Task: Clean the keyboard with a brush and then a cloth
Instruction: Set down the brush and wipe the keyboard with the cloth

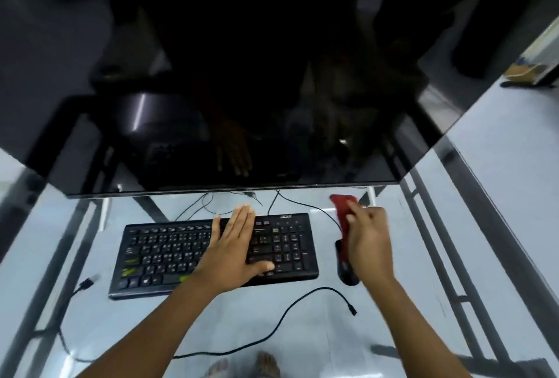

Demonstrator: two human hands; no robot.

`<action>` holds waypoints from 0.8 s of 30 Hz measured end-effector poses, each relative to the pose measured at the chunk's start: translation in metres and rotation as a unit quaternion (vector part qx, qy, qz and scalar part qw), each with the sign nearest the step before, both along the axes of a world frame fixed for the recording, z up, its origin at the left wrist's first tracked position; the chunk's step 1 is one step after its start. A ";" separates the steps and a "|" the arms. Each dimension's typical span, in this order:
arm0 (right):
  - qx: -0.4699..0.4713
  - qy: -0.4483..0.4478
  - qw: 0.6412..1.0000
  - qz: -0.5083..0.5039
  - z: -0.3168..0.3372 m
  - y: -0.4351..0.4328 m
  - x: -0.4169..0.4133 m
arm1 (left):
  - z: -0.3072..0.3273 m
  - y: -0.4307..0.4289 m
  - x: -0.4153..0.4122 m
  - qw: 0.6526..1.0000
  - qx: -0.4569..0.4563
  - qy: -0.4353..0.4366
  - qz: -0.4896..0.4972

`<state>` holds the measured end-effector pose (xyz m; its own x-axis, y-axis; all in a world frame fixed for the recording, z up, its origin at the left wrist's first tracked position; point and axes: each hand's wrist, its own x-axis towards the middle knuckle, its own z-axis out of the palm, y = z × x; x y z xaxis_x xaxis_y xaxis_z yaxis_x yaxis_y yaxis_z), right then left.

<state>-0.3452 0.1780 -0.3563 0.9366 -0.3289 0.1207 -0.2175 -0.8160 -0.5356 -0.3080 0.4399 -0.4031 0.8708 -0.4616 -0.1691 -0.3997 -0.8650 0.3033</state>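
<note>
1. We see a black keyboard [169,256] with white key legends and yellow-green patches on a few lower-left keys.
2. We see a plain red cloth [343,209].
3. We see a black mouse [344,268] with a red streak.
4. We see a glossy black monitor [242,75].
5. We see a black cable [325,288].
6. We see a pale blue-grey table [257,317], with dark grey bars showing through it.

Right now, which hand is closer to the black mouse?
Right. The right hand, gripping a red object, is over the mouse; the left hand lies flat on the keyboard, to the mouse's left.
</note>
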 end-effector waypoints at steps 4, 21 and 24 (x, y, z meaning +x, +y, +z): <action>0.005 -0.020 0.994 0.104 -0.030 0.078 0.005 | -0.005 0.031 0.002 0.999 0.028 0.041 0.017; -0.165 -0.005 0.957 0.237 -0.071 0.103 0.015 | -0.007 0.041 0.001 0.996 0.072 0.058 0.003; -0.087 0.041 0.995 0.004 -0.065 0.102 0.031 | -0.007 0.040 0.001 0.995 0.078 0.057 0.002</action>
